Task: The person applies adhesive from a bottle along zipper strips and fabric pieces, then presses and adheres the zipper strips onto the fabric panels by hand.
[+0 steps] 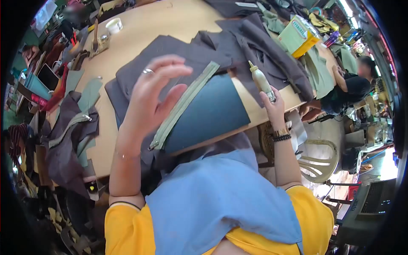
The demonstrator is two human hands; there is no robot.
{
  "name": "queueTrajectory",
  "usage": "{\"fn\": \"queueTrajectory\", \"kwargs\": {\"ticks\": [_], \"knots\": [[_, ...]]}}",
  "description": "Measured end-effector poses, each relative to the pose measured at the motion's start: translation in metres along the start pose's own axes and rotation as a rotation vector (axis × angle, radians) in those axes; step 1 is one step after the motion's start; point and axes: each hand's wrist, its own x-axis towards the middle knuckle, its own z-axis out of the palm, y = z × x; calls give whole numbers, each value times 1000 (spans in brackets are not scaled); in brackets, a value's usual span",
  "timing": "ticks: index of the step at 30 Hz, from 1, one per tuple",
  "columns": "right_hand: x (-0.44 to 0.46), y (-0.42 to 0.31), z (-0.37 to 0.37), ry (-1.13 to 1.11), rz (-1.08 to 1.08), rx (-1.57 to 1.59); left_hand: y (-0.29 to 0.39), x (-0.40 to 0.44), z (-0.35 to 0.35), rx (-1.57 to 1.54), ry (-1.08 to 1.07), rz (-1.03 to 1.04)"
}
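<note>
My right hand [274,105] is closed around the lower part of a squeeze bottle [259,79] with a pointed nozzle. The bottle is tilted, its tip pointing up and away over the cloth. My left hand [154,87] is raised with thumb and fingers apart, slightly blurred, and holds nothing. It is nearest to a long pale green zipper [187,103], which lies diagonally along the left edge of a dark blue-green flat sheet [208,117]. A metal pull shows at the zipper's near end. Dark grey-brown fabric [170,53] spreads beneath and behind the sheet.
On the wooden table [140,38] stand a white cup [114,26] and a brush [96,36] in a holder. Fabric pieces with another zipper [70,127] lie left. A green-and-yellow box [297,36] is at the right. Another person [352,91] sits beyond a chair [321,159].
</note>
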Motion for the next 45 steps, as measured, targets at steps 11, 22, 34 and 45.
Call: {"fn": "queueTrajectory", "kwargs": {"ticks": [11,22,34,45], "knots": [[38,-76,29,-207,-110,88,-111,-64,44,235,-434,-428],[31,-77,43,-167,-291,-86,-112,-64,44,230,-433,-423],[32,-61,24,-92,-276,-26,-112,-64,46,292,-432,-422],[39,-79,36,-132,-531,-285,-112,-65,46,271,-418,-425]]}}
